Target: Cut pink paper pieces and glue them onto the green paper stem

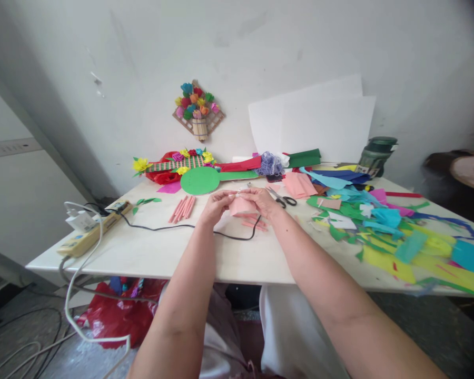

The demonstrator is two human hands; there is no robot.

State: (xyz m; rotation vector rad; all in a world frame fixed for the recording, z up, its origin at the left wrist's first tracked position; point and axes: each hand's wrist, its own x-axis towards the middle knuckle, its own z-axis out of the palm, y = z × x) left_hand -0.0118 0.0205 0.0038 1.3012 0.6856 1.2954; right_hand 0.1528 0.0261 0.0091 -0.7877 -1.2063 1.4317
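Observation:
Both hands meet over the middle of the table, gripping one small piece of pink crepe paper (243,207). My left hand (218,204) pinches its upper left edge, and my right hand (264,201) pinches the upper right edge. The paper hangs down between them. Below it lie several pink paper pieces (256,225), partly covered by the hands. To the left rests a group of rolled pink paper sticks (182,209). Scissors (282,198) with black handles lie just beyond my right hand, near a stack of pink paper squares (299,185).
Coloured paper scraps (403,237) cover the right side. A black cord (174,227) runs from a power strip (97,229) at the left to beneath the hands. A green paper disc (199,181), a yarn bundle (270,164) and a dark bottle (375,157) stand or lie along the back.

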